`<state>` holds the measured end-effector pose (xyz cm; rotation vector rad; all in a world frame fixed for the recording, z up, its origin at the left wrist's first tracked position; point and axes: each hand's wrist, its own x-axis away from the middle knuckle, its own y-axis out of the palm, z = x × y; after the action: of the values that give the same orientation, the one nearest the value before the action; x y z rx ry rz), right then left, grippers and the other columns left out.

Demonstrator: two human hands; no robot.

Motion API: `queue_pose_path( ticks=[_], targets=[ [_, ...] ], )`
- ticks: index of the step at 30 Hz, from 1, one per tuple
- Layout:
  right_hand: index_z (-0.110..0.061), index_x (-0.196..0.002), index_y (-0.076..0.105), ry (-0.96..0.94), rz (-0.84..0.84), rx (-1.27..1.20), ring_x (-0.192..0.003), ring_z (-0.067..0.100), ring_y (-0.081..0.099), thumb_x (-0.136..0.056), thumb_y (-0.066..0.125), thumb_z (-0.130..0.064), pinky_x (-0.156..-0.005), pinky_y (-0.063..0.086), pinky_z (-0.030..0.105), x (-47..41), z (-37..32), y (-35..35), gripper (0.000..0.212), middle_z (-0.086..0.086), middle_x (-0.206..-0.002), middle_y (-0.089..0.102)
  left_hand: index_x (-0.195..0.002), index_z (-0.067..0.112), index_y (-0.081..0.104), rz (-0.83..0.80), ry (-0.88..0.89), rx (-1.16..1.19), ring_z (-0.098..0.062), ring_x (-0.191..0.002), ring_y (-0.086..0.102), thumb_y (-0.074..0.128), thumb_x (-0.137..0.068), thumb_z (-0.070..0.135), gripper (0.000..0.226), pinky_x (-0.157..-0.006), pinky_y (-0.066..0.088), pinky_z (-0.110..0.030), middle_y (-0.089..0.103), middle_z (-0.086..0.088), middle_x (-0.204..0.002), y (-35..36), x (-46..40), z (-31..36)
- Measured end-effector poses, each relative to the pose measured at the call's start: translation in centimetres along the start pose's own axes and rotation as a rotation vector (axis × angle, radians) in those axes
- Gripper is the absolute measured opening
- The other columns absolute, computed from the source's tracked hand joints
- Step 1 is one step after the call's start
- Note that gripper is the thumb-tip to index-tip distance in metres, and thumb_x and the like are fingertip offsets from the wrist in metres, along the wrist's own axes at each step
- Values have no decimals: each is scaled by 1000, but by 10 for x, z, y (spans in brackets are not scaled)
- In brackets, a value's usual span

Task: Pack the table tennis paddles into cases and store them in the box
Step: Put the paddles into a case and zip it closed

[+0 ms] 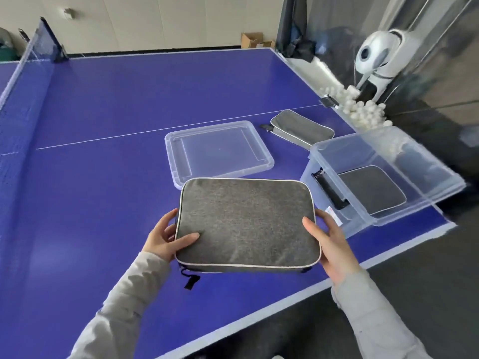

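Table tennis practice rm; blue table (pixel 129 104) w/ net (pixel 23 81); ball-feeder robot (pixel 378 58); heap of white balls (pixel 355 107).

bright, even light | soft shadows | edges warped, blurred

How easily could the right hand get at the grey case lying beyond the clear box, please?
Probably not easily: the right hand is gripping the held case, and the clear box stands between it and the far case.

No text can be read; the small label (pixel 334 216) on the clear box (pixel 363 218) is too blurred.
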<state>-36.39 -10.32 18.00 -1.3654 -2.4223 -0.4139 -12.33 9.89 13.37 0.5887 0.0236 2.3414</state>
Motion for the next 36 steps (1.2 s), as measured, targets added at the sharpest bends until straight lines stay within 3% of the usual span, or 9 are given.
queue_pose_path(
  ticks=[4, 7, 11, 14, 16, 20, 25, 33, 36],
  targets=[
    [-42, -107, 54, -34, 35, 115, -99, 8, 57, -75, 67, -39, -82, 52, 32, 2, -13, -84, 35, -15, -106, 59, -112, 37, 54, -27, 28, -6, -19, -86, 66, 92, -6, 49, 113, -64, 57, -23, 68, -1, -98, 82, 13, -18],
    [-42, -106, 59, -89, 83, 128, -110, 13, 56, -59, 75, -58, -96, 49, 41, 5, -25, -143, 52, -10, -115, 60, -114, 34, 54, -49, 60, -8, -13, -83, 68, 92, -10, 44, 111, -67, 54, -22, 70, 3, -94, 146, 19, -28],
    [-42, -106, 62, -176, 155, 128, -112, 17, 58, -38, 77, -74, -98, 48, 45, 1, -41, -207, 77, -3, -116, 63, -112, 32, 54, -77, 105, -12, -2, -73, 69, 92, -14, 40, 106, -61, 54, -16, 71, 5, -90, 218, 20, -32],
    [-40, -101, 61, -198, 202, 107, -110, 16, 58, -57, 74, -61, -95, 50, 41, -7, -54, -240, 50, -2, -114, 62, -128, 21, 47, -75, 129, -42, 2, -68, 67, 85, -62, 8, 78, -59, 53, -12, 66, 1, -94, 262, 14, -31],
    [-37, -99, 61, -211, 217, 91, -109, 16, 58, -68, 69, -50, -93, 50, 39, -17, -62, -259, 35, 0, -114, 62, -130, 20, 45, -66, 143, -88, 3, -67, 66, 74, -72, -6, 70, -59, 52, -10, 65, 0, -95, 286, 7, -30],
    [-38, -98, 65, -224, 232, 105, -107, 17, 61, -55, 74, -64, -94, 49, 42, -46, -81, -291, 51, 0, -112, 66, -129, 24, 44, -110, 163, -139, 0, -72, 67, 83, -61, 7, 81, -59, 52, -10, 65, 1, -98, 326, -15, -21],
    [-31, -105, 61, -225, 253, 127, -109, 22, 60, -82, 67, -35, -100, 46, 47, -106, -107, -326, 23, 5, -111, 65, -124, 33, 42, -175, 123, -145, -3, -74, 69, 82, -39, 24, 95, -64, 57, -20, 65, 3, -101, 369, -58, -11],
    [-22, -120, 56, -218, 229, 297, -106, 19, 61, -91, 60, -27, -98, 48, 44, -198, -150, -357, 30, -4, -104, 65, -133, 16, 40, -147, 43, -82, -15, -83, 61, 78, -58, -4, 87, -67, 57, -26, 60, 0, -100, 436, -124, -16],
    [-28, -119, 53, -164, 180, 398, -107, 15, 59, -88, 62, -33, -100, 46, 45, -225, -151, -365, 32, -7, -111, 63, -125, 19, 42, -95, 36, -108, -18, -89, 58, 76, -68, -10, 73, -81, 50, -30, 59, 1, -100, 455, -134, -22]
  ],
)
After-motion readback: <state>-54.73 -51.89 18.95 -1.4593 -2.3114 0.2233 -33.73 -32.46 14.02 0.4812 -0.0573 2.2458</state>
